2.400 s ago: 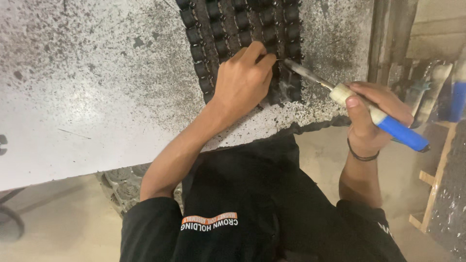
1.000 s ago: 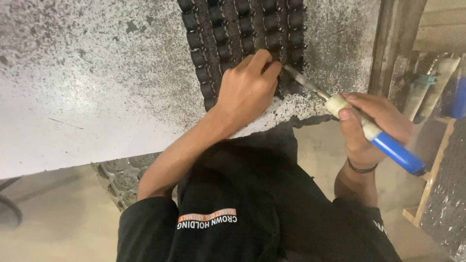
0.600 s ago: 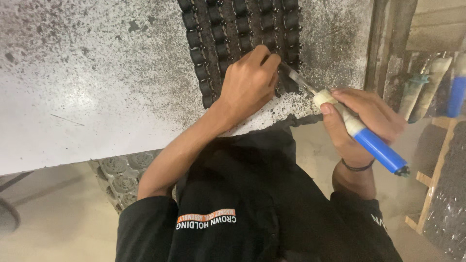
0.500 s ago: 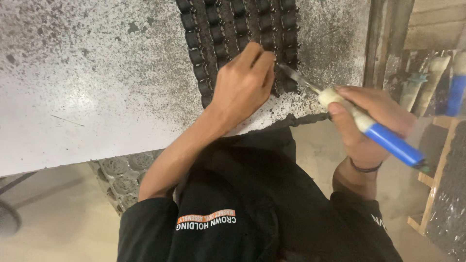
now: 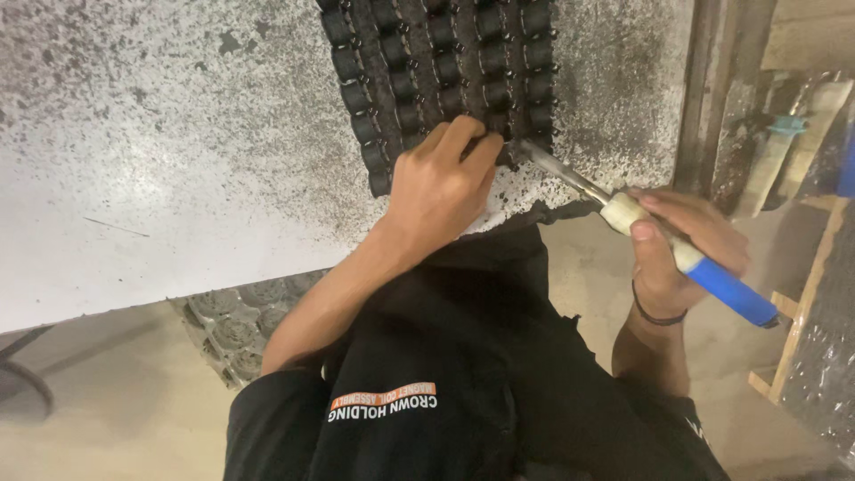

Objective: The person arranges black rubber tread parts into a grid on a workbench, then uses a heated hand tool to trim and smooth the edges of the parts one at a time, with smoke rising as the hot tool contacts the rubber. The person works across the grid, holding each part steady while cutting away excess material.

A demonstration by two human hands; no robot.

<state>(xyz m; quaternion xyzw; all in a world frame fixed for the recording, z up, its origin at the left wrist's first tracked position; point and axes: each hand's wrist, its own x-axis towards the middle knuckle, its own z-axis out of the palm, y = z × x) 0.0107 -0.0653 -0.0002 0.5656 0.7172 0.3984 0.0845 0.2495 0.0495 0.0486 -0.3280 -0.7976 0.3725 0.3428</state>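
Head view: left hand (image 5: 438, 191) pins the black coil array (image 5: 441, 76) at the surface's (image 5: 178, 160) twelve o'clock, while right hand (image 5: 681, 249), having re-angled, grips the blue-handled soldering iron (image 5: 663, 245), tip at its lower-right edge.

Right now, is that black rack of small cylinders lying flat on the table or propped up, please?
Flat. The black rack lies flush on the speckled table, left hand pressing its near edge, tool tip at that edge.

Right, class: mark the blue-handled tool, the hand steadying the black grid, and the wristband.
blue-handled tool (image 5: 721, 289), head view, on the blue grip
left hand (image 5: 436, 191), head view, on the back of the hand
wristband (image 5: 657, 315), head view, on the dark band at the right wrist
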